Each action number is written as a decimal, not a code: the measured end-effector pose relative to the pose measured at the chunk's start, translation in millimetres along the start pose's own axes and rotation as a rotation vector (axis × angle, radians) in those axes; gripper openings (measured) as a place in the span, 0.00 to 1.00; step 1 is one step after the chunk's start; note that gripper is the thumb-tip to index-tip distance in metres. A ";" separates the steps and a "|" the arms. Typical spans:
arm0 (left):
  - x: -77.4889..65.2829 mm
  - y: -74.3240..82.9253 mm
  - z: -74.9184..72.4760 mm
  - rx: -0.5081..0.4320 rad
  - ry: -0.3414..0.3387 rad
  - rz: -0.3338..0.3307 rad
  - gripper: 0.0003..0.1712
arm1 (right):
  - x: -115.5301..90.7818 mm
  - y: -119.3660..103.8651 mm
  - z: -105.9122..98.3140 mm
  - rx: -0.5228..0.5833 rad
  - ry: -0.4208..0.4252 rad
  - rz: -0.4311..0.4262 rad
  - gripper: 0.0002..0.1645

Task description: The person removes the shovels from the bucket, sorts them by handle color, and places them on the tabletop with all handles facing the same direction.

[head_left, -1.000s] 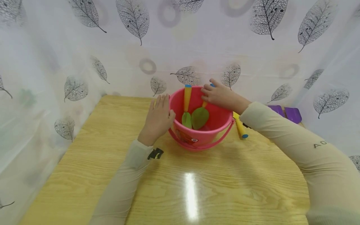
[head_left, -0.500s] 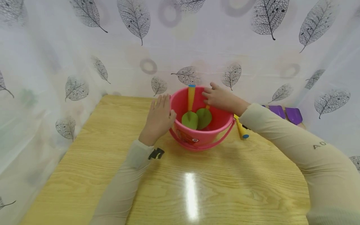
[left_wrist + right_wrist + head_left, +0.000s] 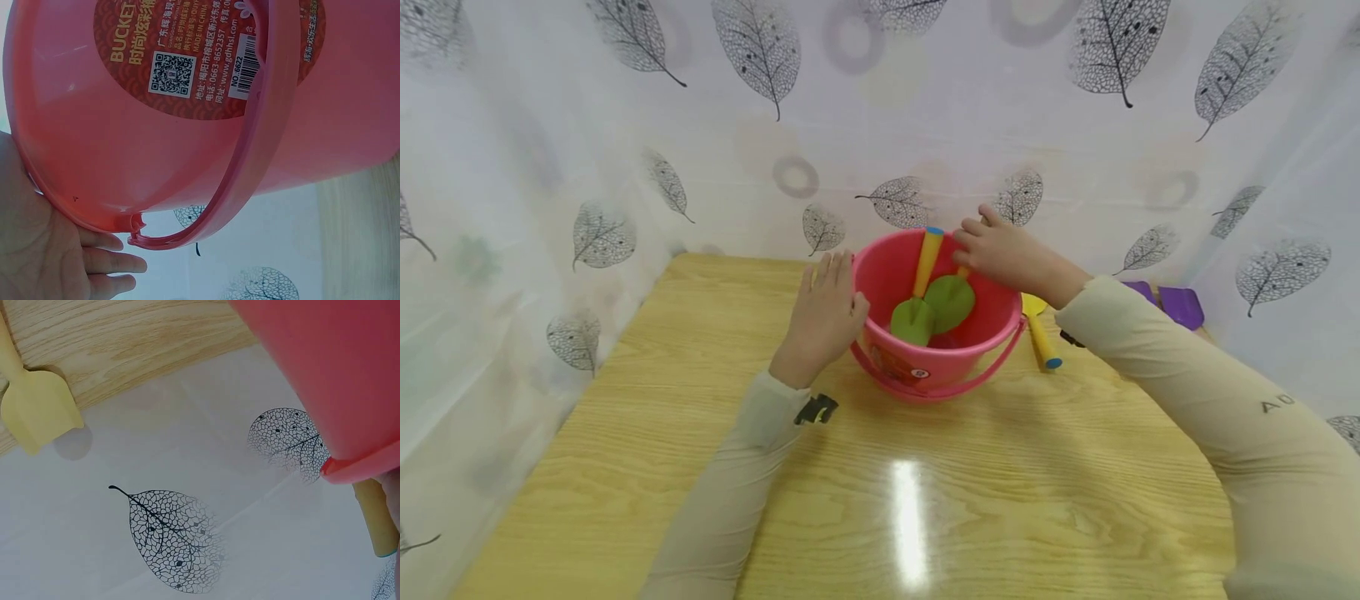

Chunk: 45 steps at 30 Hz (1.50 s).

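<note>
A pink bucket (image 3: 955, 360) stands on the table with two toy shovels inside, both with green blades and yellow handles. My right hand (image 3: 1000, 250) reaches over the far right rim and grips the handle of one green shovel (image 3: 953, 302); part of that handle is hidden behind the fingers. The other green shovel (image 3: 913, 322) leans with its blue-tipped handle against the back wall, its blade overlapping the held one. Along the left side of the rim rests my left hand (image 3: 823, 317), fingers straight. The left wrist view shows its fingers (image 3: 115, 259) beside the bucket's handle hinge.
A yellow toy shovel (image 3: 1042, 342) lies on the table right of the bucket, partly by the right sleeve. Purple blades (image 3: 1182, 308) show farther right. A leaf-print curtain (image 3: 715, 167) hangs behind the table edge.
My right hand has shifted to the right, its shovel blade swinging right and up. The other shovel has turned its blade face up and its handle has slid right. The left hand stays still.
</note>
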<state>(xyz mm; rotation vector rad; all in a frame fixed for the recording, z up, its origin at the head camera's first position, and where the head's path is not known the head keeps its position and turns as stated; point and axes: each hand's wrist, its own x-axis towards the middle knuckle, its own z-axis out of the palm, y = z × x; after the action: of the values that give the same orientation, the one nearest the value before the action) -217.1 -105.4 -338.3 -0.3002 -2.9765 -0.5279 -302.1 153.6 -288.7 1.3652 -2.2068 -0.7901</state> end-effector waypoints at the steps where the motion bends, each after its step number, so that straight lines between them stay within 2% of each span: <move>1: 0.0 -0.1 0.1 -0.002 0.000 -0.001 0.37 | -1.4 0.9 -0.6 -0.005 0.004 0.004 0.08; 5: 0.1 -0.3 0.3 -0.007 -0.002 -0.004 0.37 | -6.1 3.0 -3.3 -0.015 0.022 0.012 0.09; 11: 0.5 0.1 0.3 -0.006 0.002 -0.006 0.37 | -11.1 5.3 -12.1 -0.047 0.000 0.038 0.14; 18: -1.0 0.6 -0.1 -0.005 0.003 -0.002 0.37 | -15.0 7.1 -14.0 -0.057 0.015 0.052 0.14; 26: -0.6 0.5 0.4 -0.010 -0.007 -0.004 0.37 | -19.4 12.4 -17.3 0.017 0.022 0.097 0.15; 30: -0.9 0.7 -0.2 -0.008 -0.003 -0.005 0.37 | -24.1 16.5 -20.1 0.016 0.026 0.106 0.16; 36: -0.4 1.3 0.1 -0.006 -0.002 -0.005 0.37 | -34.1 22.8 -21.1 -0.021 0.124 0.103 0.13; 40: 0.1 1.1 0.6 -0.010 -0.002 -0.005 0.37 | -42.2 27.4 -22.0 -0.039 0.197 0.134 0.13; 45: 0.8 1.0 1.2 -0.004 0.002 -0.004 0.37 | -53.2 31.2 -19.2 0.000 0.270 0.186 0.12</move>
<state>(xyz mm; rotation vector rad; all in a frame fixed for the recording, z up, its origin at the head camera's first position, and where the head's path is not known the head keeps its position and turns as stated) -217.8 -104.0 -339.0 -0.2945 -2.9748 -0.5339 -288.2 208.0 -256.9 1.1684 -2.0817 -0.5069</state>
